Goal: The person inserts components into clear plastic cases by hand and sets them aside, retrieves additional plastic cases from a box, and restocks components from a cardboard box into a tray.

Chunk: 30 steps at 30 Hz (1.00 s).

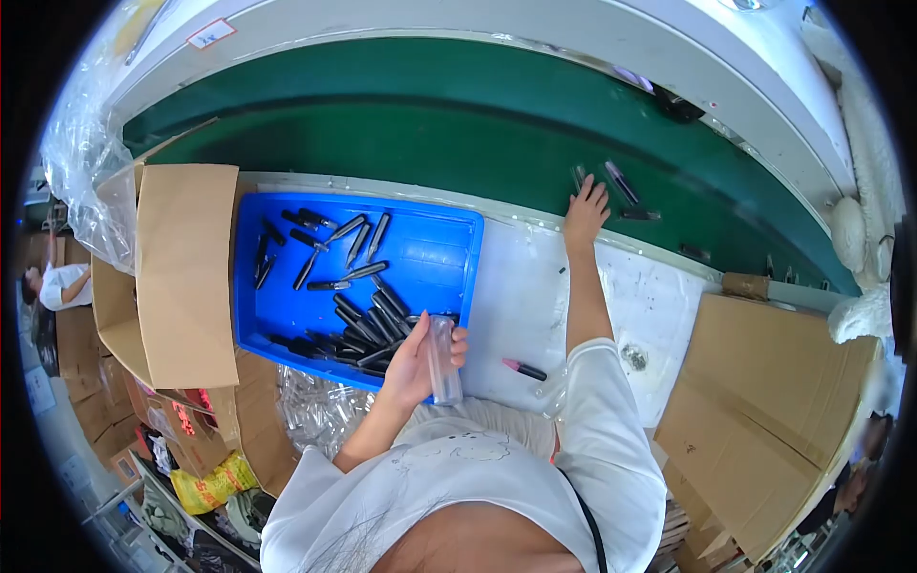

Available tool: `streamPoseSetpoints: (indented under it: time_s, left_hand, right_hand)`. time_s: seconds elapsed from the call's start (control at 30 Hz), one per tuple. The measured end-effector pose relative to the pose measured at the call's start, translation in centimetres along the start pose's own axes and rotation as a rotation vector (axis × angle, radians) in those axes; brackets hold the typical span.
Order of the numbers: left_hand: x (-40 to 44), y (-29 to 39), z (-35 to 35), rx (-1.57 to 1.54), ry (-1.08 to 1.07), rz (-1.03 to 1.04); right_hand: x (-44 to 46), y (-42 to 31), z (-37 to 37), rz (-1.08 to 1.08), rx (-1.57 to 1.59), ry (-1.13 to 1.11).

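My left hand (pixel 413 368) is wrapped around a clear plastic tube (pixel 442 361) over the near right corner of a blue bin (pixel 435 229). The bin holds several black pen-like tubes (pixel 355 244), most of them heaped at its near side. My right hand (pixel 586 212) reaches out over the green belt (pixel 478 143), fingers spread. Just beyond its fingertips lies a small clear-and-dark tube (pixel 578 176); whether they touch is not plain. Beside it on the belt are a purple-and-black tube (pixel 622 181) and a dark tube (pixel 640 215).
A pink-and-black tube (pixel 524 369) lies on the white tabletop (pixel 516 286). Open cardboard boxes stand left (pixel 188 277) and right (pixel 764 401). Clear plastic pieces (pixel 320 409) sit below the bin. Another person (pixel 67 285) is at the far left.
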<state>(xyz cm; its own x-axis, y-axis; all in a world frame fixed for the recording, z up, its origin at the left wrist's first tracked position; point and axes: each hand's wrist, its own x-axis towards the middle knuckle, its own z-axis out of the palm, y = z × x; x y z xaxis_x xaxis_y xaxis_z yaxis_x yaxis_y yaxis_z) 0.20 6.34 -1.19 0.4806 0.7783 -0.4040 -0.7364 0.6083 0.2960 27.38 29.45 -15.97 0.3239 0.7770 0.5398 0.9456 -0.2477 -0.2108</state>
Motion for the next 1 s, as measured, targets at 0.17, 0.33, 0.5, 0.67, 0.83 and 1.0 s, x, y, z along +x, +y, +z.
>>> streamPoseSetpoints:
  time_s: [0.17, 0.33, 0.5, 0.67, 0.83, 1.0]
  left_hand:
    - [-0.1, 0.1, -0.3, 0.216, 0.046, 0.211]
    - [-3.5, 0.8, -1.0, 0.329, 0.092, 0.214]
    - [-3.3, 0.6, 0.0, 0.303, -0.125, 0.274]
    - [-5.1, -0.8, 3.4, 0.632, -0.211, 0.586]
    - [-7.5, -1.9, 6.2, 0.663, -0.227, 0.674]
    - [-9.5, -2.5, 6.2, 0.635, -0.431, 0.700]
  right_hand:
    - [-7.3, -1.8, -7.2, -0.116, 0.945, -0.101]
    - [-24.0, -0.5, -15.3, -0.371, 0.498, -0.397]
    - [-27.5, -1.1, -13.3, -0.218, 0.584, -0.345]
    - [-20.3, -5.4, -25.6, 0.166, 1.247, -0.258]
    - [-19.7, -8.2, -37.7, 0.015, 1.524, 0.024]
    - [-22.2, -8.6, -40.8, -0.002, 1.474, 0.094]
